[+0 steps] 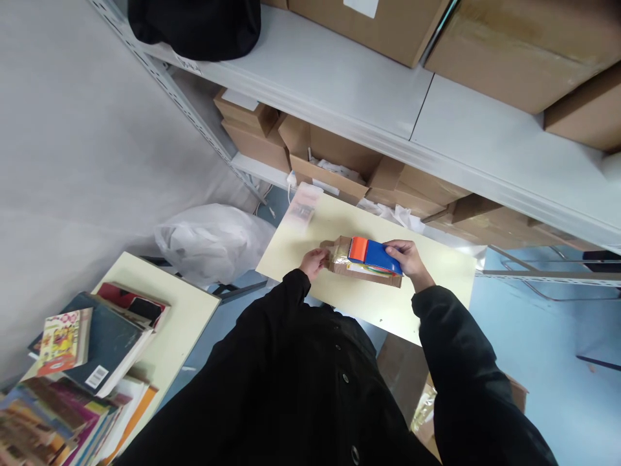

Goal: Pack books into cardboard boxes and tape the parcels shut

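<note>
My right hand (406, 256) grips the right end of a small blue-and-orange notepad (385, 257), which seems to have a spiral binding along its left edge. Under and beside the notepad is a small brown cardboard box (391, 280), seemingly open, with shiny clear or gold wrapping at its left part. Something white with thin coloured lines shows below the notepad; I cannot make out what it is. My left hand (314, 261) is closed on the left end of the box. Both things are over a pale yellow table (436, 310).
Grey shelving (339, 61) with cardboard boxes (524, 52) stands ahead. To the left are a white plastic bag (213, 239) and a second table (194, 310) with stacked books (104, 336). An open carton (424, 414) sits low by my right side.
</note>
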`<state>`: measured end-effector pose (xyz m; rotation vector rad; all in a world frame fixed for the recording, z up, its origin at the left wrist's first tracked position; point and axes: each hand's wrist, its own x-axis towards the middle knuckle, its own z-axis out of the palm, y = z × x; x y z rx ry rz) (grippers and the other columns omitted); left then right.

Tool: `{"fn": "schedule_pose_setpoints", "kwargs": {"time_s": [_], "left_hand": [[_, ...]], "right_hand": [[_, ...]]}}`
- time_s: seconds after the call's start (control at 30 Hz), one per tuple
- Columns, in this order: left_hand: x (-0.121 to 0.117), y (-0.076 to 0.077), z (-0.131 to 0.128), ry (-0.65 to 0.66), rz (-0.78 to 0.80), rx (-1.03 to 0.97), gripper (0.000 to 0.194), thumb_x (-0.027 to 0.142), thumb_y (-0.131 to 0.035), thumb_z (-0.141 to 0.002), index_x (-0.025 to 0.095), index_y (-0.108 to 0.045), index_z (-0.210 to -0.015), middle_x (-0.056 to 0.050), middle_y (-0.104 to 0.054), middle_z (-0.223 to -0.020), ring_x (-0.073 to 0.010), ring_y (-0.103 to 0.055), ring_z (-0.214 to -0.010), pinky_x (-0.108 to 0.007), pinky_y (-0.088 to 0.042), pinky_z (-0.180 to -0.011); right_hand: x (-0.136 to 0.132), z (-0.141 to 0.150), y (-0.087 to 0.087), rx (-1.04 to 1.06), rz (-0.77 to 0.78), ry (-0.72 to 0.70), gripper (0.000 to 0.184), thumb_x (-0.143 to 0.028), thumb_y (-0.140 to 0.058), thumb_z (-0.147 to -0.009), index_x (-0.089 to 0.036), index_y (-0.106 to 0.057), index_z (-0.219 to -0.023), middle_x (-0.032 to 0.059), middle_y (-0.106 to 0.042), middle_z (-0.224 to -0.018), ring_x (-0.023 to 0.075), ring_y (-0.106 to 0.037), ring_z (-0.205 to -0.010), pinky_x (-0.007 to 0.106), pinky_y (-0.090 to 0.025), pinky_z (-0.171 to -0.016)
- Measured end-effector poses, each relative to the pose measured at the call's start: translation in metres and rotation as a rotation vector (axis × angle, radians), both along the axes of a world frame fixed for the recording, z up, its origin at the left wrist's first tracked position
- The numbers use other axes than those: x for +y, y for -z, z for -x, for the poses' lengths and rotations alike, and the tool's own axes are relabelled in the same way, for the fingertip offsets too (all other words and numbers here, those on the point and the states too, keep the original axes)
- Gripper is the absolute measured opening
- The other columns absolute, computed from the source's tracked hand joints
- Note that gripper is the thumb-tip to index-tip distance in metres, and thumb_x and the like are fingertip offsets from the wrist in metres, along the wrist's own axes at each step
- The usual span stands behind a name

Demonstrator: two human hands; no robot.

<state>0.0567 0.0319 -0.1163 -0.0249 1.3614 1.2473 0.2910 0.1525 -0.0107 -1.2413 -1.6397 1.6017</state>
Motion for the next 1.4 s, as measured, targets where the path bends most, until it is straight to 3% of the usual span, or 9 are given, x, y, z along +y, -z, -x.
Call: {"fn": "schedule_pose_setpoints", "kwargs": {"time_s": [0.27,0.43,0.5,0.6,0.7,0.83,1.0,1.3,1.4], "left_hand": [[0.004,0.019,-0.025,-0.005,-0.025,0.218,0.033,0.034,-0.077,-0.063,0.014,-0.064,-0.085,-0.004,-0.067,-0.073,-0.0178,-0.063,-0.074,-0.03,-0.048,-0.067],[-0.005,0.008,-0.005,0.12,-0.096,0.36,0.052,0.028,-0.079,-0.058,0.014,-0.062,-0.105,-0.014,-0.066,-0.107,-0.0308,-0.058,-0.109,-0.045,-0.044,-0.094],[-0.006,-0.006,0.012,0.291,-0.245,0.487,0.074,0.029,-0.083,-0.051,0.015,-0.058,-0.119,-0.016,-0.057,-0.128,-0.0345,-0.044,-0.127,-0.047,-0.033,-0.107],[0.001,-0.029,0.029,0.807,-0.653,0.857,0.123,0.043,-0.088,-0.037,0.014,-0.033,-0.143,-0.021,-0.023,-0.153,-0.0395,-0.014,-0.143,-0.05,-0.013,-0.116],[0.019,-0.044,0.026,1.033,-0.817,1.051,0.145,0.054,-0.087,-0.029,0.008,-0.017,-0.148,-0.025,-0.003,-0.156,-0.0432,0.001,-0.143,-0.054,-0.001,-0.115],[0.034,-0.044,0.01,1.096,-0.795,1.113,0.14,0.053,-0.085,-0.036,0.004,-0.015,-0.147,-0.028,-0.011,-0.154,-0.0439,-0.008,-0.143,-0.054,0.002,-0.114],[0.035,-0.038,0.008,1.135,-0.722,1.22,0.133,0.045,-0.08,-0.044,0.0,-0.011,-0.148,-0.03,-0.028,-0.147,-0.0441,-0.023,-0.137,-0.052,0.003,-0.114],[0.039,-0.053,0.004,1.254,-0.615,1.393,0.128,0.043,-0.075,-0.047,0.001,-0.008,-0.147,-0.029,-0.03,-0.145,-0.0459,-0.029,-0.133,-0.057,0.004,-0.112],[0.041,-0.056,0.003,1.28,-0.595,1.436,0.127,0.041,-0.075,-0.047,0.0,-0.009,-0.147,-0.03,-0.03,-0.143,-0.0467,-0.03,-0.132,-0.058,0.004,-0.112]], "right_hand": [[0.0,-0.001,0.003,0.016,0.006,0.028,0.036,-0.054,-0.08,-0.056,-0.021,-0.075,-0.069,0.003,-0.071,-0.065,0.017,-0.061,-0.055,0.029,-0.048,-0.054],[0.0,-0.002,0.002,-0.003,-0.009,0.027,0.04,-0.057,-0.079,-0.056,-0.02,-0.074,-0.068,0.004,-0.071,-0.064,0.0186,-0.061,-0.056,0.031,-0.05,-0.054],[0.0,-0.002,0.003,0.0,-0.013,0.027,0.04,-0.058,-0.079,-0.055,-0.021,-0.074,-0.068,0.0039,-0.071,-0.065,0.0187,-0.062,-0.056,0.031,-0.049,-0.053],[0.001,-0.003,0.004,0.008,-0.011,0.016,0.039,-0.058,-0.08,-0.055,-0.021,-0.074,-0.068,0.0035,-0.071,-0.065,0.0181,-0.062,-0.057,0.03,-0.05,-0.054],[0.0,-0.003,0.004,-0.001,-0.009,-0.001,0.04,-0.059,-0.078,-0.057,-0.021,-0.075,-0.07,0.0035,-0.071,-0.066,0.0184,-0.062,-0.058,0.03,-0.05,-0.054],[-0.001,-0.002,0.003,-0.011,-0.008,-0.028,0.042,-0.059,-0.077,-0.058,-0.02,-0.075,-0.071,0.0034,-0.072,-0.067,0.0181,-0.062,-0.058,0.03,-0.05,-0.055],[0.002,-0.011,-0.007,-0.086,-0.064,-0.069,0.041,-0.057,-0.075,-0.063,-0.017,-0.076,-0.072,0.0042,-0.072,-0.068,0.0181,-0.063,-0.059,0.029,-0.05,-0.057],[0.016,-0.038,-0.033,-0.327,-0.212,-0.226,0.037,-0.053,-0.07,-0.072,-0.016,-0.077,-0.076,0.003,-0.073,-0.068,0.0161,-0.063,-0.058,0.025,-0.048,-0.054],[0.027,-0.065,-0.037,-0.372,-0.227,-0.24,0.035,-0.051,-0.071,-0.071,-0.017,-0.077,-0.074,0.0022,-0.072,-0.065,0.0153,-0.061,-0.055,0.025,-0.047,-0.051]]}}
